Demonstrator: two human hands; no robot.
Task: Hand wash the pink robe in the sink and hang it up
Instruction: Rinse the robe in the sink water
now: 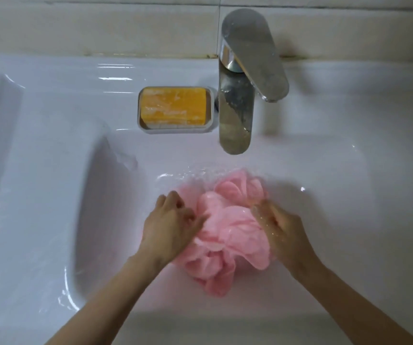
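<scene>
The pink robe (230, 232) lies bunched and wet in the water of the white sink (51, 195), below the tap. My left hand (173, 227) presses against its left side, fingers curled into the fabric. On the right side, my right hand (280, 230) grips the cloth, wet and partly under water. Both forearms reach in from the bottom of the view.
A chrome tap (238, 115) with a wide lever handle (255, 53) stands at the back centre. An orange soap bar (173, 107) rests in a white dish (145, 128) left of the tap. A tiled wall (100, 26) runs behind the sink.
</scene>
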